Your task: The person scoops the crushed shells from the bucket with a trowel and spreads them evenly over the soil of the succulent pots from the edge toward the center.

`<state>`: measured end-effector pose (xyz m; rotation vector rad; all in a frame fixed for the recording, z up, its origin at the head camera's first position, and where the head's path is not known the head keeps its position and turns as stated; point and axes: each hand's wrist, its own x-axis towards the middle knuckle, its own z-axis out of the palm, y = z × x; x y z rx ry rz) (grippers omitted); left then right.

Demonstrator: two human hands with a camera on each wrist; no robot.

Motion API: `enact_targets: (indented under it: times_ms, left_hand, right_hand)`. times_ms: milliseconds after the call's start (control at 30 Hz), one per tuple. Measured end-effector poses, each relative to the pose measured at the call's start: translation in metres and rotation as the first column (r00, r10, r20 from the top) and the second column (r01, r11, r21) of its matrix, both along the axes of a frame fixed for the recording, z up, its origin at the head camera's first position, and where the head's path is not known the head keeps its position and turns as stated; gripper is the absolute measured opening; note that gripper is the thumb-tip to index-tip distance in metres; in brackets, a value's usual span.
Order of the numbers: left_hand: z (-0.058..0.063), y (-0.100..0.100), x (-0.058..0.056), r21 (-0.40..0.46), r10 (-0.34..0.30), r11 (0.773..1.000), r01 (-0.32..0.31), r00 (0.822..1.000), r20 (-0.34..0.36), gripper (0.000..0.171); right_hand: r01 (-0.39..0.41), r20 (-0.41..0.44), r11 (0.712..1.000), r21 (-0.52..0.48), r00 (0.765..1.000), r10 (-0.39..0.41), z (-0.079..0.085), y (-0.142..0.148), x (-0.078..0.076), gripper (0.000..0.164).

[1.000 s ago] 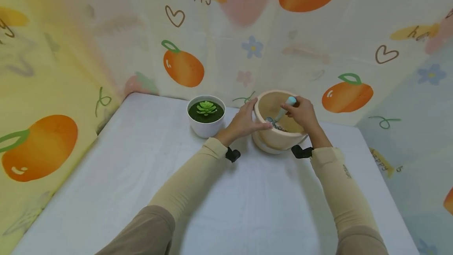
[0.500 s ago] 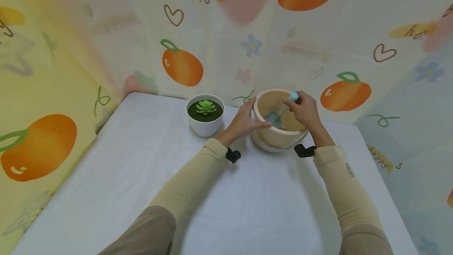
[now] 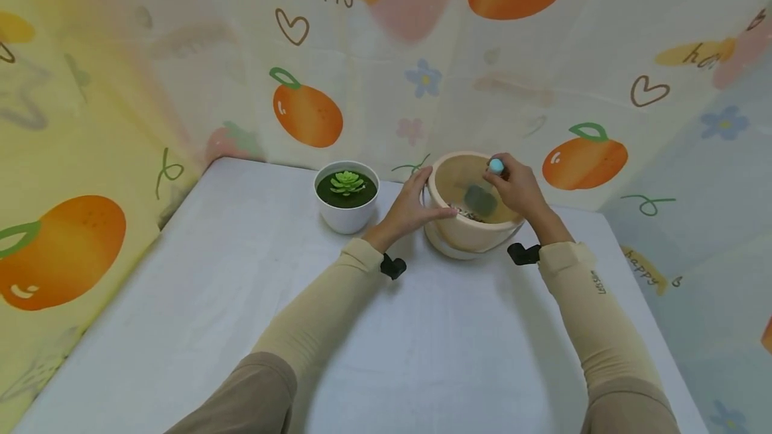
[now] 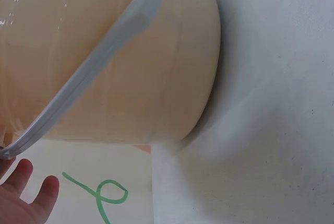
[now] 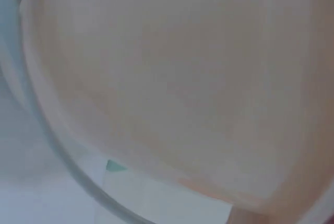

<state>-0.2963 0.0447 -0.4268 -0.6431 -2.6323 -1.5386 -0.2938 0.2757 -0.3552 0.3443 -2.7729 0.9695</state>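
Note:
A peach-coloured bucket (image 3: 476, 238) stands at the back of the table, small mottled bits (image 3: 463, 212) at its bottom. My left hand (image 3: 405, 207) holds its left side, thumb on the front rim and fingers along the back. Inside, a small trowel (image 3: 480, 199) shows its grey-green blade, its light-blue handle end pinched in my right hand (image 3: 517, 186) above the right rim. The left wrist view has the bucket's side, its white carrying handle (image 4: 99, 51) and some fingers (image 4: 46, 195) beside it. Only the bucket wall (image 5: 172, 78) and handle fill the right wrist view; the trowel is hidden there.
Left of the bucket stands a white pot (image 3: 345, 218) with a green succulent (image 3: 346, 183). A white cloth covers the table (image 3: 416, 347). Fruit-printed sheeting (image 3: 494, 106) rises close behind the bucket and at both sides.
The trowel's blade has come up from among the bits, then swung right inside the bucket, its handle tipping toward the camera. My left hand keeps its place on the bucket.

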Motion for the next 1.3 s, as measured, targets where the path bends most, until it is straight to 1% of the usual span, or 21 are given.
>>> enact_targets:
  times_ms: [100,233,433,567,767,867,967,1067,1100,1200,1300]
  left_hand:
    - [-0.001,0.000,0.001,0.009,-0.003,1.000,0.003,1.000,0.000,0.105]
    - [-0.001,-0.001,0.001,0.012,-0.007,1.000,0.007,1.000,0.011,0.104]
    - [-0.001,0.000,0.000,0.009,-0.015,1.000,0.015,1.000,0.010,0.104]
    - [-0.001,0.000,0.000,0.022,-0.031,0.999,0.031,1.000,0.001,0.103]
    - [-0.001,-0.001,0.000,0.021,-0.032,0.999,0.032,0.999,-0.003,0.104]
    - [-0.001,-0.001,0.000,0.009,-0.033,0.999,0.033,0.999,-0.005,0.104]
    - [-0.001,0.000,0.000,0.001,-0.036,0.999,0.036,0.999,-0.008,0.104]
    - [-0.002,0.001,0.000,0.008,-0.037,0.999,0.037,0.999,-0.007,0.104]
    - [-0.003,0.001,0.000,0.011,-0.037,0.999,0.037,0.999,-0.008,0.104]
    - [-0.004,0.000,-0.001,0.017,-0.040,0.999,0.040,0.999,-0.014,0.103]
    - [-0.004,-0.001,-0.002,0.011,-0.044,0.999,0.044,0.999,-0.019,0.103]
  right_hand:
    - [-0.027,-0.006,0.999,0.044,1.000,0.027,-0.005,-0.001,-0.002,0.028]
    - [-0.012,0.013,0.998,0.061,1.000,0.012,-0.008,-0.003,-0.006,0.029]
    - [0.030,0.059,0.999,0.020,0.998,-0.031,-0.008,-0.008,-0.012,0.034]
    - [0.070,0.064,0.998,-0.011,0.996,-0.069,-0.009,-0.013,-0.016,0.035]
    - [0.134,0.074,0.988,-0.075,0.989,-0.129,-0.010,-0.023,-0.020,0.038]
    - [0.166,0.110,0.981,-0.100,0.982,-0.155,-0.009,-0.026,-0.021,0.040]
    - [0.187,0.222,0.966,-0.181,0.964,-0.145,-0.008,-0.027,-0.022,0.044]
    - [0.222,0.334,0.937,-0.270,0.934,-0.125,-0.008,-0.027,-0.022,0.048]
    - [0.237,0.358,0.928,-0.288,0.925,-0.125,-0.008,-0.027,-0.022,0.048]
    - [0.267,0.390,0.905,-0.331,0.912,-0.127,-0.007,-0.025,-0.020,0.043]
    - [0.285,0.401,0.884,-0.370,0.908,-0.124,-0.006,-0.021,-0.018,0.032]
